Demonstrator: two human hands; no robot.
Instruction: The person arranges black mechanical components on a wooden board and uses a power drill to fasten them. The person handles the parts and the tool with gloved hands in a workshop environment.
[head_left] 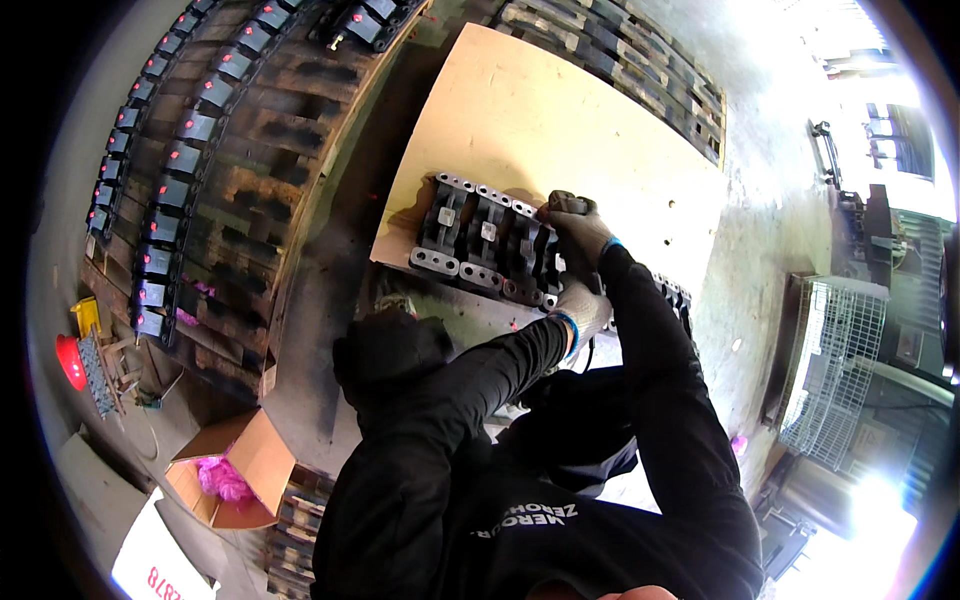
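Observation:
A row of black metal track links (488, 232), with light, holed plates along its near and far edges, lies on a flat tan board (560, 110). My right hand (584, 228), in a grey glove, is closed at the far edge of the row, its fingers wrapped round a black metal link. Close below it, at the near edge, is my left hand (585, 305) in a pale glove with a blue cuff. It touches the same stretch of the row, but its fingers are mostly hidden among the dark parts. My right forearm covers part of the row's right side.
Long black link chains (183, 157) with red marks lie on a wooden pallet (260, 190) at left. Another pallet (640, 70) stands beyond the board. A cardboard box (262, 465) holding pink plastic sits lower left, and a wire cage (835, 360) stands at right.

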